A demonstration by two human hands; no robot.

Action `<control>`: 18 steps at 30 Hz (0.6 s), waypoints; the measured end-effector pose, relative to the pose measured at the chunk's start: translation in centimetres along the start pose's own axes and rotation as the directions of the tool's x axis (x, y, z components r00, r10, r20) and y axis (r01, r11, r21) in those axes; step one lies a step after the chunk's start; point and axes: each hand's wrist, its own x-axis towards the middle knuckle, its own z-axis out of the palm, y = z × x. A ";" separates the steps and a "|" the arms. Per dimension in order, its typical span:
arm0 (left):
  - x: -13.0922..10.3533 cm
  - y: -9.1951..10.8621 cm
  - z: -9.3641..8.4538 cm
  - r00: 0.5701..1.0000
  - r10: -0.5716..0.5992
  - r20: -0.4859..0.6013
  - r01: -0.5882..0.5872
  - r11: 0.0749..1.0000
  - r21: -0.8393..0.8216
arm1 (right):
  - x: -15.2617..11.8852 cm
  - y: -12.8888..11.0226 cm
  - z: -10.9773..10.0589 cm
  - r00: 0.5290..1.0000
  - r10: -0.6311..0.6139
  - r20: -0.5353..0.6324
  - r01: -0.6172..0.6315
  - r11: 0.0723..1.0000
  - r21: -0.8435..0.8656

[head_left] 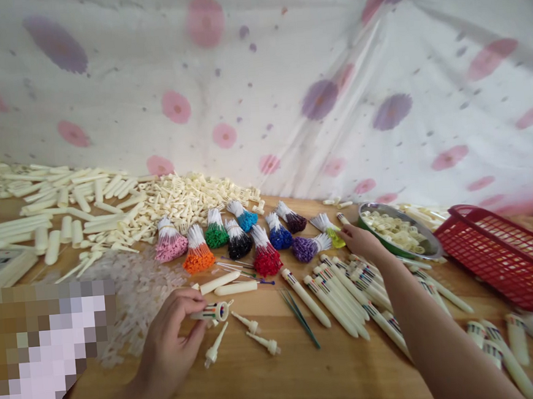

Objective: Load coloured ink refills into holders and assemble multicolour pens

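My left hand pinches a cream multi-colour pen barrel, its open end with coloured slots turned towards the right. Loose cream tip pieces lie just right of it, with two plain cream barrels behind. Out at the back right, my right hand has its fingers drawn together at the yellow-green pen refills; whether one is between the fingertips is hidden. Bundles of white-stemmed refills in several colours, such as red and orange, stand in front of my hands.
Assembled pens lie in rows under my right forearm. Green tweezers rest mid-table. A metal bowl of cream rings and a red basket stand at right. Cream parts are heaped at back left, clear plastic pieces nearer.
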 end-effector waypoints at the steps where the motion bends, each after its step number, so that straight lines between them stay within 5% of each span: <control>1: 0.0 0.0 0.0 1.000 0.000 0.000 0.000 1.000 0.001 | 0.0 -0.1 -0.2 1.000 0.007 0.018 -0.007 1.000 0.012; 11: 0.3 0.4 -0.1 0.999 -0.036 -0.033 0.036 0.999 0.001 | -2.1 0.4 -1.7 0.971 0.048 0.233 -0.071 0.993 0.090; 18: -0.1 0.3 0.3 0.974 -0.227 -0.015 0.223 0.966 -0.127 | -3.5 0.6 -0.4 0.994 -0.039 0.102 0.017 0.978 0.209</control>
